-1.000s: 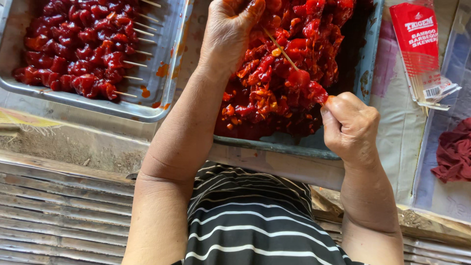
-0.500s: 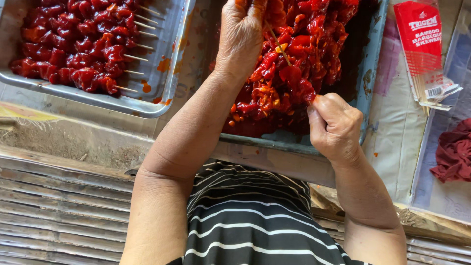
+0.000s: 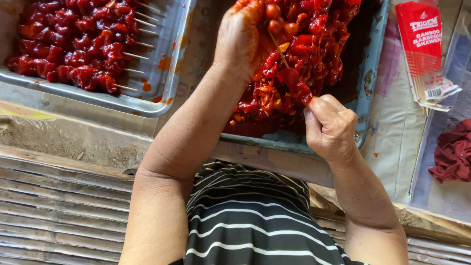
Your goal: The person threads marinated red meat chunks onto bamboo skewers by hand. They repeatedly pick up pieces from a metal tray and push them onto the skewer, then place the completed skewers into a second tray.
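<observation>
- Both forearms are bare, with no sleeves, watch or rings showing.
- The left hand (image 3: 244, 41) is smeared with red sauce.
- The right hand (image 3: 329, 128) looks cleaner.
- Below the hands, a black top (image 3: 248, 216) carries thin white stripes.

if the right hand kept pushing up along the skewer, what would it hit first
Most likely the red marinated meat already on the bamboo skewer, just beyond the right hand; further along is the left hand. Depth is hard to judge.

Glossy red meat pieces (image 3: 304, 54); silver tray (image 3: 171, 73); black-and-white striped shirt (image 3: 255, 216); dark red cloth (image 3: 454, 152); red-topped skewer packet (image 3: 422, 44).
</observation>
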